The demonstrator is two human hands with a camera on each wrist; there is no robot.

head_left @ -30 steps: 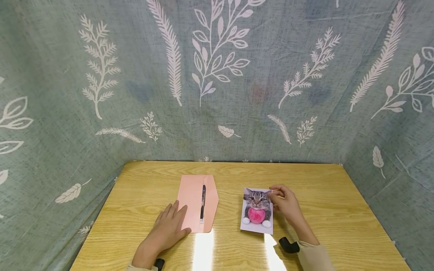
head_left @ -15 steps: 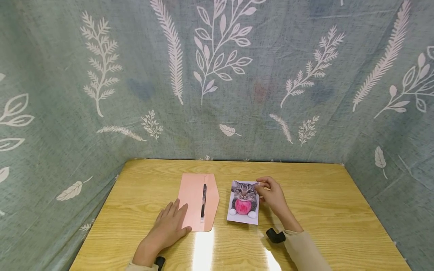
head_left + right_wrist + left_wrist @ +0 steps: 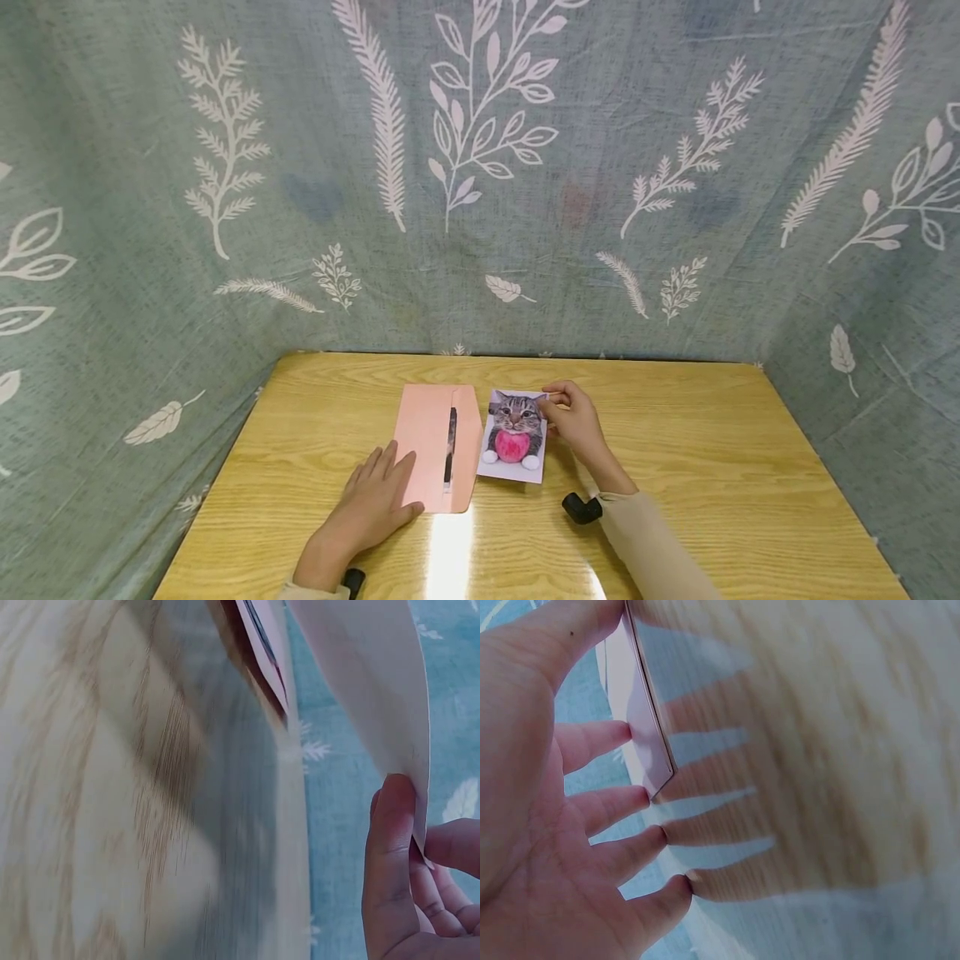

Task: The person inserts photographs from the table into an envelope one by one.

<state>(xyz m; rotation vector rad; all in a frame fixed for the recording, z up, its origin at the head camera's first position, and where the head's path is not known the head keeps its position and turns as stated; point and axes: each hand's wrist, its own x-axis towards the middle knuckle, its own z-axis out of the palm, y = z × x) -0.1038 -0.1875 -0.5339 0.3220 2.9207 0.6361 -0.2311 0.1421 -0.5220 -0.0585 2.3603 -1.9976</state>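
A pink envelope (image 3: 423, 425) lies on the table with its pointed flap spread to the right. Inside its slot a strip of a dark picture (image 3: 450, 450) shows. My left hand (image 3: 371, 500) rests with spread fingers on the envelope's near left part; in the left wrist view the fingertips (image 3: 656, 836) touch the envelope edge and the tabletop. By its upper right corner my right hand (image 3: 581, 425) pinches a photo card (image 3: 513, 437) of a cat with a pink ball-like thing. The card hovers just right of the flap, and its pale back (image 3: 375, 675) faces the right wrist camera.
The wooden table (image 3: 690, 450) extends to the right of the hands. Behind it and at both sides hangs a green-grey cloth (image 3: 480, 250) with white leaf prints. A black band piece (image 3: 581, 508) sits at the right wrist.
My right hand has carried the cat card leftward and slightly away, from well right of the envelope to beside its flap. The left hand and envelope stay in place.
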